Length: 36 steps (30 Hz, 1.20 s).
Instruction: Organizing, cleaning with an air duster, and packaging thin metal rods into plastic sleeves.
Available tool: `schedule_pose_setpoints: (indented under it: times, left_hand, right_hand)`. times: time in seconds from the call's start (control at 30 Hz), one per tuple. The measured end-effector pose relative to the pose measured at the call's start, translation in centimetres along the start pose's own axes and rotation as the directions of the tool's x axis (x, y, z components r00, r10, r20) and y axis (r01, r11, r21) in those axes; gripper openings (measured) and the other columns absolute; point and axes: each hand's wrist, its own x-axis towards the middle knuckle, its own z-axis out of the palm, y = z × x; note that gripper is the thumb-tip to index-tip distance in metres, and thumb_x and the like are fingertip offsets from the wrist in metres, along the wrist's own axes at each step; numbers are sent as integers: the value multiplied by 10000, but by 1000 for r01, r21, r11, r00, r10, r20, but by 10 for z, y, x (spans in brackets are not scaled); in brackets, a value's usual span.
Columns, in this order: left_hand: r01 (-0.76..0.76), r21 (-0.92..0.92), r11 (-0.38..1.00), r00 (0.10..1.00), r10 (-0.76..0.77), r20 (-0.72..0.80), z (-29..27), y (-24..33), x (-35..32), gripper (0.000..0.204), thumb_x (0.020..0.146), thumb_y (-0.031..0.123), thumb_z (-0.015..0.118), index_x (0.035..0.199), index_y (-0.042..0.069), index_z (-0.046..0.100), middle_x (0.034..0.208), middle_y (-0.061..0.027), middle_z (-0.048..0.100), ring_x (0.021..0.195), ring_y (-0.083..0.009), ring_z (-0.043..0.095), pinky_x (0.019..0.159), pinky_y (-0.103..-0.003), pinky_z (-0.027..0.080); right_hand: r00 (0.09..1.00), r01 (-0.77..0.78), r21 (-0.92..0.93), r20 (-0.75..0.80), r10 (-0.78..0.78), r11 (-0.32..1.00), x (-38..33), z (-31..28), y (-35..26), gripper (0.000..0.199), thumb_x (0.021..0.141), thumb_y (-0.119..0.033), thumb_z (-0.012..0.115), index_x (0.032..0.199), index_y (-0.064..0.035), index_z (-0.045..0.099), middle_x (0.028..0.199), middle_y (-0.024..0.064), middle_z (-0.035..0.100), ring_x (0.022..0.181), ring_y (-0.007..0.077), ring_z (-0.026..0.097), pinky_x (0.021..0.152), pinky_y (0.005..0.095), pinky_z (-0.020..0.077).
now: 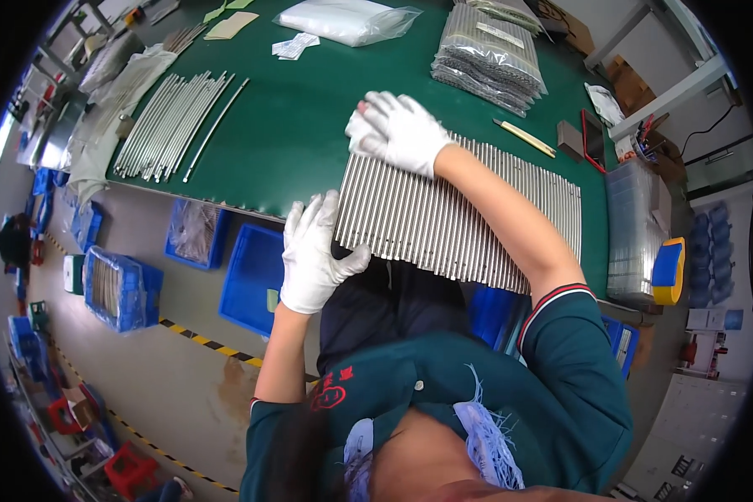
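Observation:
A wide row of thin silvery metal rods (460,205) lies side by side on the green table in front of me, with the near ends reaching the table's edge. My right hand (397,132), in a white glove, lies across the far left part of the row, fingers stretched out. My right forearm reaches over the rods. At the near left corner, my left hand (314,255), also in a white glove, is open beside the row, thumb apart near the rod ends. Farther left lies a smaller group of metal rods (171,125), with a single rod (216,130) apart from it.
Bagged rods (489,58) are stacked at the back right, with a pale-handled cutter (525,138) nearer. A clear plastic bag (343,18) and paper slips (295,46) lie at the back. Tape (668,272) is at the right edge; blue crates (251,276) stand on the floor below.

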Motion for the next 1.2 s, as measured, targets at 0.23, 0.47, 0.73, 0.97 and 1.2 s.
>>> schedule_pose_setpoints:
  times: [0.23,0.47,0.73,0.97,1.2]
  left_hand:
    - [-37,-5,999,999,36,-39,2,-2,0,790,774,503,664,1352,15,435,1244,-185,559,1214,-355,487,1098,-473,252]
    - [-70,72,995,997,73,-38,3,-8,0,643,812,439,651,1309,62,496,1263,-164,559,1218,-350,485,1094,-486,252]
    - [-92,105,990,996,92,8,-4,-2,5,584,835,416,644,1276,52,528,1288,-172,541,1237,-344,464,1104,-481,232]
    - [-246,134,960,969,244,34,-13,5,33,450,766,319,703,1119,54,615,1164,-181,584,1133,-354,521,1009,-461,366]
    - [-408,227,884,877,311,366,35,39,90,678,845,631,465,1303,134,522,1364,-208,454,1271,-352,411,1075,-501,245]
  right_hand:
    - [986,77,12,145,-78,997,-87,-45,1,707,895,-598,373,1367,-75,435,1416,183,398,1347,318,322,1130,449,196]
    - [952,163,175,231,-202,971,-153,-70,-32,745,862,-562,436,1382,-29,397,1428,224,362,1369,365,274,1146,470,132]
    - [929,-301,-186,164,332,935,-200,-82,55,579,900,-331,457,1372,-3,391,1419,214,373,1339,338,323,1116,431,212]
    - [961,102,95,248,-123,990,-207,-92,-9,744,814,-628,481,1321,-84,501,1409,195,406,1350,317,330,1141,468,153]
    - [967,-134,-119,202,156,984,-136,-57,46,664,908,-463,391,1424,-49,335,1469,198,317,1380,318,269,1136,438,166]
